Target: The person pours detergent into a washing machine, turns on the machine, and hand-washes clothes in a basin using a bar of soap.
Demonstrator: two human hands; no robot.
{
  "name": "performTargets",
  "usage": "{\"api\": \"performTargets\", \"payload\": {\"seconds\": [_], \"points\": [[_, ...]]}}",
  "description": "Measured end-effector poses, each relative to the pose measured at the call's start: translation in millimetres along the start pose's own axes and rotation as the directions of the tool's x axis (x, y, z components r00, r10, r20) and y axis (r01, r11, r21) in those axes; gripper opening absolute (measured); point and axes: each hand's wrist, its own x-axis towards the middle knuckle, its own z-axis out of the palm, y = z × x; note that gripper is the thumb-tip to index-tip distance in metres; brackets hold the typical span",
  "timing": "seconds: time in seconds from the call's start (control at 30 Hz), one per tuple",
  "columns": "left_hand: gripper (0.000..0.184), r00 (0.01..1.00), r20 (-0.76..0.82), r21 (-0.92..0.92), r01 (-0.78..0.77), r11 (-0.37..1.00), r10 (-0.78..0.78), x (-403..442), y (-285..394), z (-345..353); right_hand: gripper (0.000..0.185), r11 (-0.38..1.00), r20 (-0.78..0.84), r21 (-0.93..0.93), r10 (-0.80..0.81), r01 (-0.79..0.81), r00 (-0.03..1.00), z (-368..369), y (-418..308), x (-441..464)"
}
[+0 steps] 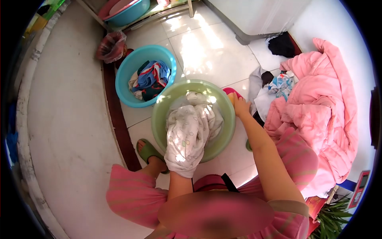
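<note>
A green basin (228, 137) stands on the floor between my feet. A pale patterned cloth (186, 137) with leaf-like outlines is bunched up in it and drapes over its near rim. My left forearm (181, 185) runs into this cloth, which hides my left hand and its fingers. Outside the basin's right rim, my right hand (240, 106) has its fingers closed on a small yellow-orange bar (231, 97) that looks like soap. A bright pink-red object (229, 91), only partly visible, lies right by the bar.
A blue basin (119, 81) with a heap of clothes (153, 77) stands at the upper left, close to the green one. At right lie a pink quilted cover (318, 103) and loose clothes (280, 85). A plastic-lined bin (111, 47) stands by the left wall.
</note>
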Motion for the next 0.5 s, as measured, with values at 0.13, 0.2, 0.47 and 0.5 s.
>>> {"api": "performTargets", "payload": {"seconds": [0.13,0.2,0.47,0.5], "points": [[0.048,1.0,0.007,0.006,0.0,1.0,0.0,0,-2,1,0.08,0.994,0.043,0.095,0.054,-0.058,0.998,6,1,8],[0.049,1.0,0.018,0.006,-0.009,1.0,0.009,-1,-2,1,0.082,0.991,0.045,0.123,0.049,-0.054,0.998,-8,0,3],[0.051,0.988,0.066,-0.038,-0.14,0.989,0.142,5,2,-2,0.084,0.136,-0.331,0.939,0.108,0.316,0.938,-123,-50,-73],[0.051,0.983,0.074,-0.05,-0.163,0.985,0.167,5,2,-2,0.084,0.198,-0.389,0.9,-0.039,0.389,0.92,-132,-76,-97]]}}
